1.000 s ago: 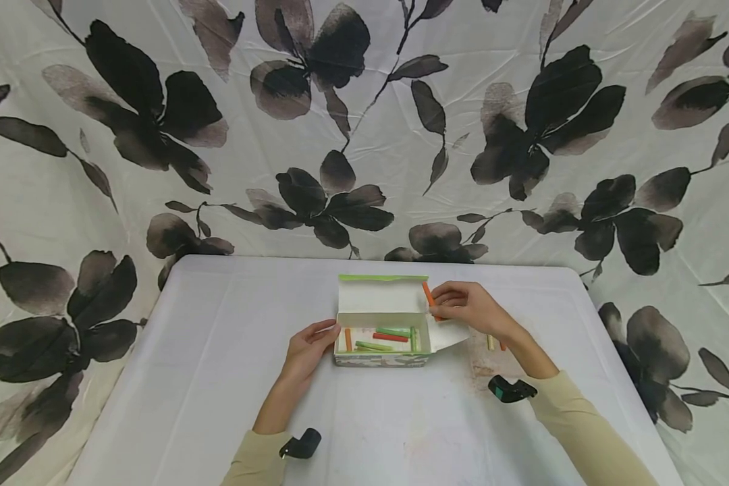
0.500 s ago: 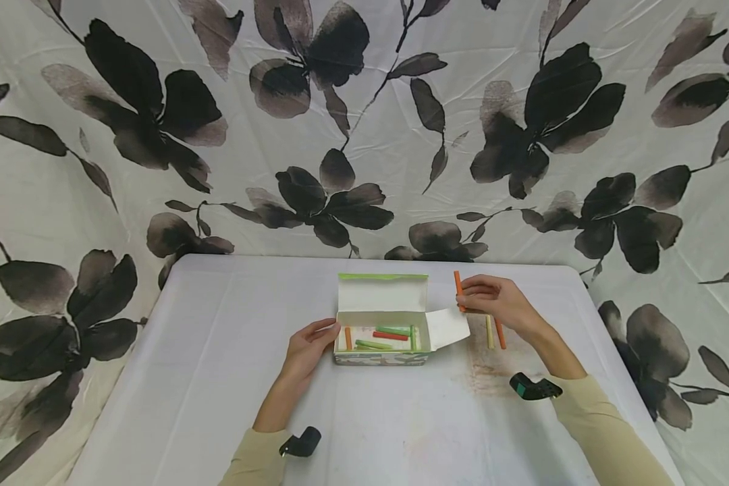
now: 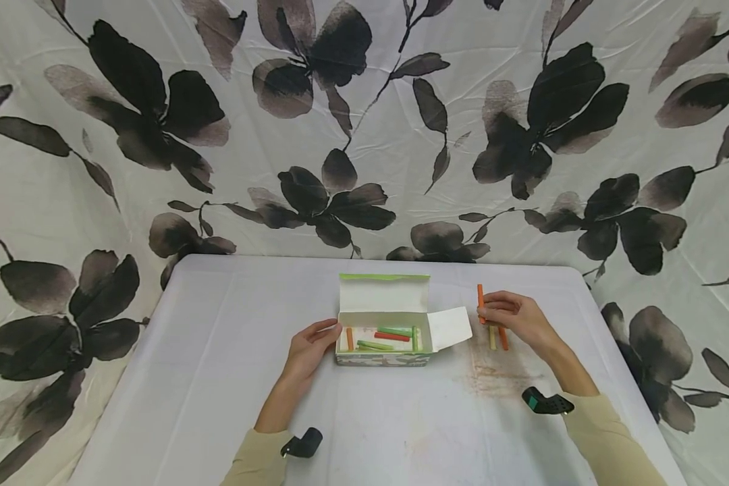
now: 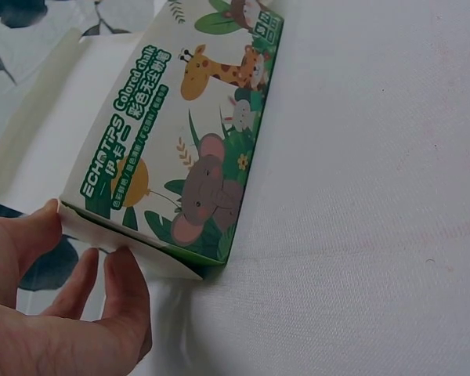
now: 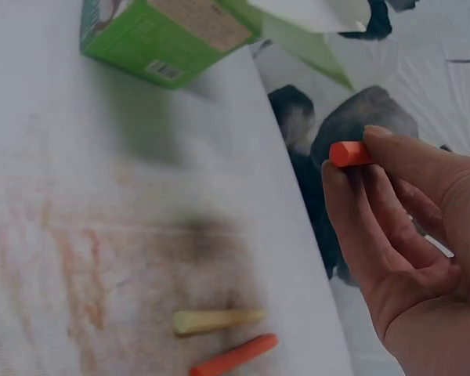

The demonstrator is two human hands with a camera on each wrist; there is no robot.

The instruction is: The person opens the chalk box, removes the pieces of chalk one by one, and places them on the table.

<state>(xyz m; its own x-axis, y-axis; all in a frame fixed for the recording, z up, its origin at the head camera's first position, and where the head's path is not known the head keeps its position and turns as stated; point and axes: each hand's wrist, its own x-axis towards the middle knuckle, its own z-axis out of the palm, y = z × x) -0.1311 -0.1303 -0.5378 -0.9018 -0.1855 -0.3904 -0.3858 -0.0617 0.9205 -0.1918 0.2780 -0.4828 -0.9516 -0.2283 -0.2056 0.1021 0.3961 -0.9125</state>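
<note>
An open box of colored chalk [image 3: 383, 360] sits mid-table, printed with animals on its front [image 4: 207, 184]. Several green, red and orange chalk sticks [image 3: 392, 336] lie inside it. At the box's left end, my left hand [image 3: 306, 351] pinches the side flap [image 4: 133, 243] between thumb and fingers. My right hand [image 3: 516, 318] is raised right of the box and pinches an orange chalk stick [image 3: 480, 304], held upright above the table. Close below that hand, a pale yellow chalk stick [image 5: 219, 319] and another orange chalk stick [image 5: 235, 356] lie side by side.
The box's lid [image 3: 384, 295] stands up at the back, and its right flap [image 3: 451, 329] sticks out sideways. Brownish chalk smears [image 3: 492, 378] mark the white tablecloth [image 3: 231, 317] on the right. Behind the table hangs a floral cloth [image 3: 364, 135].
My right hand has carried the orange chalk stick from the box's right flap out to the right, over the two loose sticks. The left hand has stayed at the box.
</note>
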